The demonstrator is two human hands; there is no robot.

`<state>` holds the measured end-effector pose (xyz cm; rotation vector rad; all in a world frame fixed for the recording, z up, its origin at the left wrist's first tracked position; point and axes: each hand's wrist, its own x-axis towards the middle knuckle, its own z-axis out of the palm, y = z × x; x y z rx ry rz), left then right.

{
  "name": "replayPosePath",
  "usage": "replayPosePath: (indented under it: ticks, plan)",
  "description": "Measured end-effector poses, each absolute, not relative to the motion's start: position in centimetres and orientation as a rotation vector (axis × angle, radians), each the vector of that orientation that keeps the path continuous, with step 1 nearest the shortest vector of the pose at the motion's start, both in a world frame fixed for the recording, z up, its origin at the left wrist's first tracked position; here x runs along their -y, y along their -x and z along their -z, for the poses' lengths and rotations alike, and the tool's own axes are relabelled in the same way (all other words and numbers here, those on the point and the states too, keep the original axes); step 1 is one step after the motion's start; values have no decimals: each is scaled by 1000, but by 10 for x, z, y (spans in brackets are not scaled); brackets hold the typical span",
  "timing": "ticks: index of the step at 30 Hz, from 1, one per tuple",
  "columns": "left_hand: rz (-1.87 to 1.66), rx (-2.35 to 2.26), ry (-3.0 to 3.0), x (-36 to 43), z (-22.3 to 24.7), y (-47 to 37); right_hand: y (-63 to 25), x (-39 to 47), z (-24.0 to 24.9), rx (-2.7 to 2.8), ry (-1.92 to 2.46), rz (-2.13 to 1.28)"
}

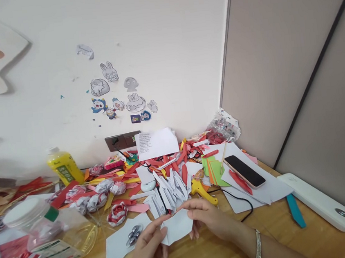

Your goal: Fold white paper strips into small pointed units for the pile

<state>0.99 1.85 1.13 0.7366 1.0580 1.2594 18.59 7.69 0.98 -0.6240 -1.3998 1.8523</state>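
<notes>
Between my two hands I hold a small white sheet of paper (178, 226), its edges angled as if folded or cut. My left hand (152, 242) pinches its left edge between thumb and fingers. My right hand (204, 216) grips the upper right corner the same way. Just beyond the paper lies a pile of folded white paper strips (169, 189). Left of my left hand, several shiny dark balls (134, 234) rest on white paper (118, 245). A yellow glue gun (203, 191) lies beyond my right hand.
At left stand a clear plastic jar (59, 229) and a yellow bottle (64, 167), near crumpled red-and-white paper flowers (117, 214). At right are a phone (245, 171), green paper (214, 171), a black cable (245, 202) and a long white device (320, 201). The wall (178, 62) closes off the back.
</notes>
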Motion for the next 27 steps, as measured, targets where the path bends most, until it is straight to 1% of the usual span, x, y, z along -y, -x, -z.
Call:
replayPosePath:
  ticks: [4,8,14,21,24,27]
  plan:
    - [-1272,-1075,-735,-18,-13,-11,-185,-77,-10,1396,619,-1914]
    - [-1260,-1113,-730,-21,-11,-11,-181,-77,-8,1366,727,-1859]
    - [-1332,-1074,-635,-22,-6,-8,-178,-76,-1,1376,668,-1796]
    - [-1267,-1005,-750,-17,-12,-16,-183,-77,2,1570,597,-1683]
    - [-1188,-1108,-820,-18,-8,-16,-187,-75,-2,1697,637,-1602]
    - [-1140,-1264,-992,-19,-2,-14,-191,-74,-9,1885,702,-1427]
